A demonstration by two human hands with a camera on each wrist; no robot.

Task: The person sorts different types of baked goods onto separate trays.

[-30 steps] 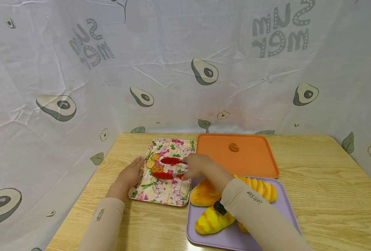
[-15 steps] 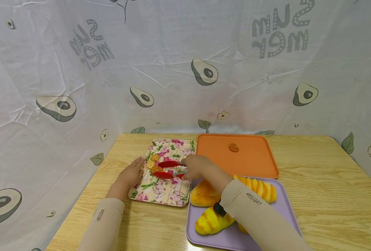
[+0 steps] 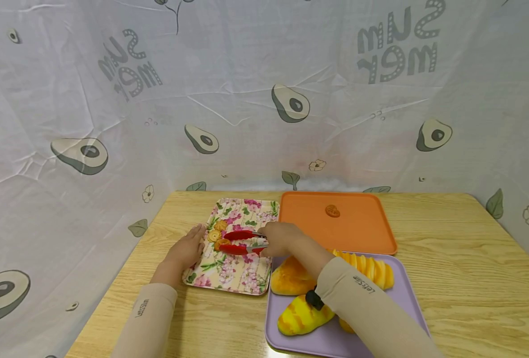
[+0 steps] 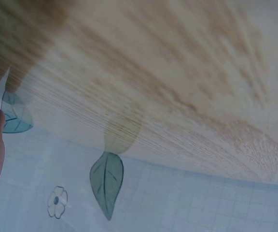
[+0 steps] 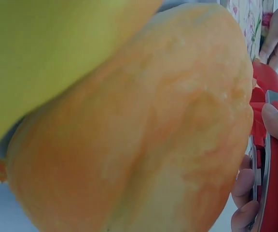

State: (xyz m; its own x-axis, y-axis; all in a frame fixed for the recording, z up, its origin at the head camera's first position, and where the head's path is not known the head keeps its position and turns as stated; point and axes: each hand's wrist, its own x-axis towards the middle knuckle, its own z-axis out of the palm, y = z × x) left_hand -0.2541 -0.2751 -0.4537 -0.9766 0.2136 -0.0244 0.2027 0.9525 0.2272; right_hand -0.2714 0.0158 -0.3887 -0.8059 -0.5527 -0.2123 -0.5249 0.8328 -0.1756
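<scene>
My right hand [image 3: 283, 238] grips a pair of red-tipped metal tongs [image 3: 242, 249], seen also in the right wrist view as red-and-silver tongs [image 5: 275, 174] with the thumb on one arm and fingers curled round the other. The tong tips lie over a floral tray [image 3: 246, 283], right at a brown pretzel-shaped cookie [image 3: 221, 244], which the lower tip partly covers. Two more cookies sit beside it, a round pale cookie [image 3: 214, 235] and a swirled cookie [image 3: 221, 225]. My left hand [image 3: 186, 250] rests along the floral tray's left edge, fingers extended.
An orange tray [image 3: 309, 219] at the back holds one brown cookie [image 3: 333, 211]. Under my right forearm, a purple tray [image 3: 275, 338] carries a golden bread [image 3: 291, 278], a yellow bread [image 3: 302, 318] and a ridged bread [image 3: 376, 271]. A printed curtain [image 3: 246, 74] surrounds the wooden table [image 3: 448, 248].
The upper tong arm has come down toward the lower one, so the gap between the tips is narrower around the pretzel-shaped cookie. My left hand has stayed in place.
</scene>
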